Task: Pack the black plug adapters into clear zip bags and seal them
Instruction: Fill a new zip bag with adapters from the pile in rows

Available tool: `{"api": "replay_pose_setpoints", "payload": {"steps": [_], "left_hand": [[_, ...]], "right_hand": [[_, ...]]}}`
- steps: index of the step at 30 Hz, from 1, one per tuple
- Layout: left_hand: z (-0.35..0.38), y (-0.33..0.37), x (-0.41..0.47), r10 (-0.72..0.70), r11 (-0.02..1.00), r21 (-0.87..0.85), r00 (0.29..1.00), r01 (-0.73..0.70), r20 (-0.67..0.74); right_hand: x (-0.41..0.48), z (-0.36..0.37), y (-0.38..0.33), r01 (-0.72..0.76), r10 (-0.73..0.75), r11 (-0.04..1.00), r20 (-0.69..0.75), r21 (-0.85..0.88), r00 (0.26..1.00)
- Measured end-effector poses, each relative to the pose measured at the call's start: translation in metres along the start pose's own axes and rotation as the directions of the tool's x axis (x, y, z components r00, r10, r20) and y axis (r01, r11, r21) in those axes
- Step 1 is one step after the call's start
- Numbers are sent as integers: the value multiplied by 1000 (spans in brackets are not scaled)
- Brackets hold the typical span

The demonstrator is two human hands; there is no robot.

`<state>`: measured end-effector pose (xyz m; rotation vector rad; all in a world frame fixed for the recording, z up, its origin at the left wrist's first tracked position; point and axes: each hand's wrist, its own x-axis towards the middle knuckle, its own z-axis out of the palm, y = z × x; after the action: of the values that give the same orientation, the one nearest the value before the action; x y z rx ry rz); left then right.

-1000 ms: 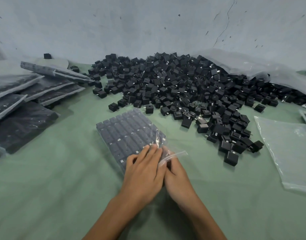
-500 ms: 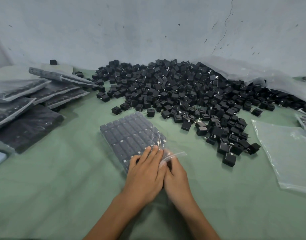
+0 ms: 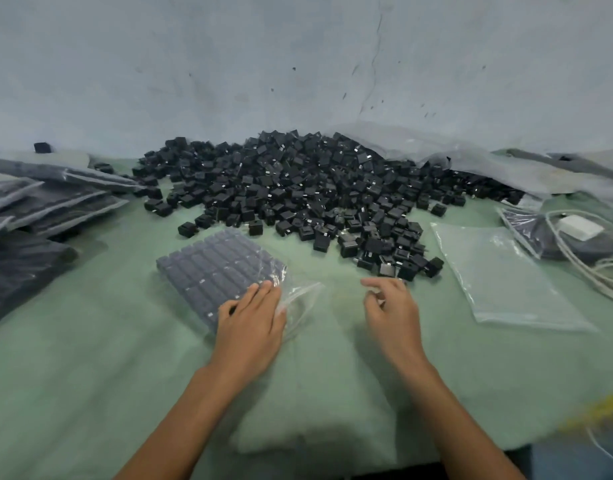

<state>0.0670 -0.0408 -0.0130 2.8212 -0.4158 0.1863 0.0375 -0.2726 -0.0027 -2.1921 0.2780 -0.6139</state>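
A clear zip bag filled with neat rows of black plug adapters lies flat on the green cloth. My left hand rests flat on its near, open end, fingers together, pressing it down. My right hand hovers to the right of the bag, fingers loosely curled and empty, just short of the nearest loose adapters. A big heap of loose black plug adapters spreads across the back of the table. An empty clear zip bag lies flat at the right.
Several filled bags are stacked at the left edge. Crumpled clear plastic sheeting lies behind the heap at the right. A white charger with cables rests on a dark packet at the far right. A grey wall stands behind.
My right hand has left the bag's mouth and moved right toward the loose adapters. My left hand stays on the bag. The camera view has shifted, showing more of the right side.
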Motion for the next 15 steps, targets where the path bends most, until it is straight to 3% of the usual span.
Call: {"api": "replay_pose_setpoints", "payload": {"steps": [3,6,8,12,15], "left_hand": [[-2,3,3,-10,1000,-7,1000,10,-10],[-6,7,6,-10,1000,-20,1000,10,-16],[-10,8,8,-5,1000,-7,1000,5,1],[-20,9,16,-2,1000,24,999,1,32],[-24,9,17,-3,999,50,998,0,57]], "right_hand": [[32,-22,25,-101,80,984,-145,-144,986],[36,-21,46,-148,159,932,6,-331,987],[29,-17,54,-93,119,904,36,-417,992],[26,-17,54,-10,25,931,37,-366,999],[17,-15,46,3,4,994,61,-111,998]]}}
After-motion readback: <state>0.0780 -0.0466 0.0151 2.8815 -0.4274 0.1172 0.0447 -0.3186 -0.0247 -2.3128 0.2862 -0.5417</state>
